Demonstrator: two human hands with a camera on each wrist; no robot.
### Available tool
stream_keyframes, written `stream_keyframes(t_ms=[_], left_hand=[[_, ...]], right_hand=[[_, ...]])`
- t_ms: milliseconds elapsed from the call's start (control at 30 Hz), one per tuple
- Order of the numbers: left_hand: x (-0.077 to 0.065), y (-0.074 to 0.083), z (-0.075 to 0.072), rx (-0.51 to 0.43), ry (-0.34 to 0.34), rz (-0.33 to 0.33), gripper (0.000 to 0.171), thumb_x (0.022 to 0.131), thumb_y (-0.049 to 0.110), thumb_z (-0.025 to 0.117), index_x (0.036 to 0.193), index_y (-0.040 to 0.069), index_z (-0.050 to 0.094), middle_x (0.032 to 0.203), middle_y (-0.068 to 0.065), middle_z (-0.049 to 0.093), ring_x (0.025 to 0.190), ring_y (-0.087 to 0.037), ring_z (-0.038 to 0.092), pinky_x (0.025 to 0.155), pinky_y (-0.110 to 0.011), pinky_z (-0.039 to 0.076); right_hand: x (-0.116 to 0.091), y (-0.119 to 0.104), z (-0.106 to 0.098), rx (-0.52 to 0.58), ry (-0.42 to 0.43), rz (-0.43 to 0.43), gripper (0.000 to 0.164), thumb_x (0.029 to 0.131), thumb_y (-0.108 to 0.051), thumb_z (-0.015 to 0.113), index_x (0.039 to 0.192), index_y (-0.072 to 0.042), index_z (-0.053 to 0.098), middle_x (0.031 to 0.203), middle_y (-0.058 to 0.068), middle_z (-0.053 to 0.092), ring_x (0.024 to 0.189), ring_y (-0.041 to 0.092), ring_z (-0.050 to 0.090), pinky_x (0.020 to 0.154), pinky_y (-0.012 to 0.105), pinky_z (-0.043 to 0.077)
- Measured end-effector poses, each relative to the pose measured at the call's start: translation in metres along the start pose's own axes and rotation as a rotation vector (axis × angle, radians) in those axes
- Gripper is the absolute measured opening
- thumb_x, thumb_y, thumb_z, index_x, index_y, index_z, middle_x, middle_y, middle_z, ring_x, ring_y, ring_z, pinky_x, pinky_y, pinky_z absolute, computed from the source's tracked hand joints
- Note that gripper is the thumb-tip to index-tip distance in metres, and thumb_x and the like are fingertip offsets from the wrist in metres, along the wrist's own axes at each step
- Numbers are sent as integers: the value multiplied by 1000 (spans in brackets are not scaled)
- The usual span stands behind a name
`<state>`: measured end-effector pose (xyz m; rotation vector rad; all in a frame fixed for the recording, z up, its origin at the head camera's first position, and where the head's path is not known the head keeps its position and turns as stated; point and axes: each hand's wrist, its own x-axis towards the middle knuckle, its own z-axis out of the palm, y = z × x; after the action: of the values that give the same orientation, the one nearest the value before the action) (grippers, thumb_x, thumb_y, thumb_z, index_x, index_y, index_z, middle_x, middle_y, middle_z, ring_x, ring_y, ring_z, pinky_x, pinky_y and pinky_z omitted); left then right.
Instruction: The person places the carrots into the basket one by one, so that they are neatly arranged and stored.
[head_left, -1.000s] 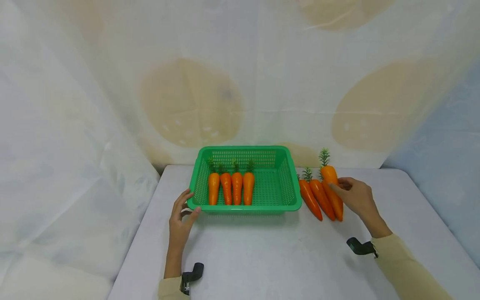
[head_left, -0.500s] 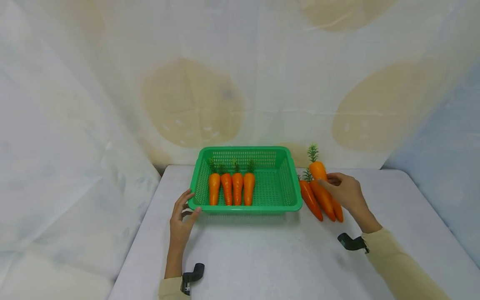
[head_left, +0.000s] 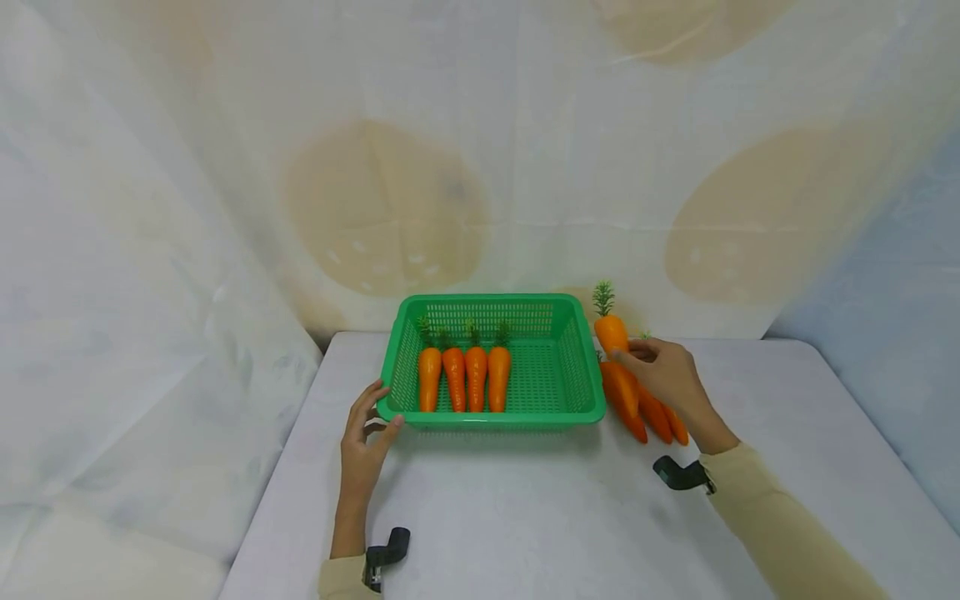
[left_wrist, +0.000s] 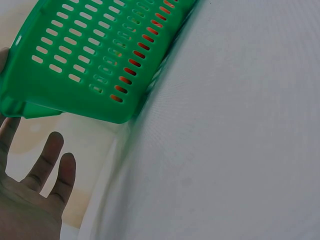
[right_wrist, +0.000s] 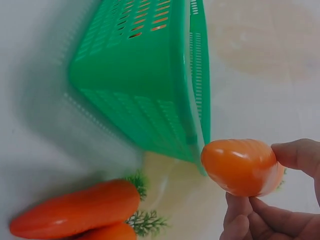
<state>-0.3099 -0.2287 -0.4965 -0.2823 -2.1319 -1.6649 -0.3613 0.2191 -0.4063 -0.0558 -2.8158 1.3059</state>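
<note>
A green plastic basket (head_left: 480,418) stands on the table with several orange carrots (head_left: 476,379) lined up in its left half, leafy tops toward the back. At its front left corner my left hand (head_left: 363,450) holds the rim between thumb and fingers; in the left wrist view two fingers (left_wrist: 65,175) extend free of it. My right hand (head_left: 671,379) pinches another carrot (head_left: 611,333) between thumb and fingertips, raised just right of the basket's right rim. Below it, more carrots (head_left: 656,414) lie side by side on the table, partly hidden by the held one and the hand.
The white table (head_left: 510,517) extends in front of the basket. A pale patterned cloth (head_left: 525,167) hangs close behind the basket and along the left. Black wrist mounts (head_left: 682,475) sit on both forearms.
My right hand has carried the carrot leftward, from over the rightmost carrots on the table to beside the basket's right rim. My left hand and the basket have stayed in place.
</note>
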Motion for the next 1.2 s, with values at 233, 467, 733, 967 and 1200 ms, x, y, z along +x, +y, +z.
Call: stream_keyframes(t_ms=[233,467,733,967,1200], left_hand=[[0,0,0,4,5,6,51,94,7,70,142,3,54,154,-9,41,107,-20,52,85,-34,48],[-1,1,-1,2,1,-7,51,94,9,70,142,4,54,154,-5,41,107,-17,51,86,-35,47],[0,3,0,5,4,-9,51,94,8,71,141,3,54,154,-8,41,106,-19,52,86,-36,48],[-1,3,1,11,11,-9,51,94,9,71,141,3,55,153,-7,42,106,-20,52,85,-36,48],[1,4,-1,2,5,-6,51,93,8,71,141,2,54,154,-9,41,105,-20,51,85,-36,47]], right_hand=[[4,-11,7,33,-16,-1,68,94,-54,63,133,2,60,127,23,63,117,40,57,92,51,50],[11,-17,17,57,-26,3,67,94,-54,64,132,1,61,125,21,64,116,38,58,91,48,51],[18,-28,31,85,-51,14,63,93,-51,66,129,0,63,122,19,65,110,34,59,89,46,51],[25,-34,46,62,-61,-15,58,94,-46,68,125,3,65,116,19,68,104,33,62,85,43,54],[33,-41,60,83,-76,-25,56,94,-44,68,124,3,66,116,19,68,103,33,63,86,45,54]])
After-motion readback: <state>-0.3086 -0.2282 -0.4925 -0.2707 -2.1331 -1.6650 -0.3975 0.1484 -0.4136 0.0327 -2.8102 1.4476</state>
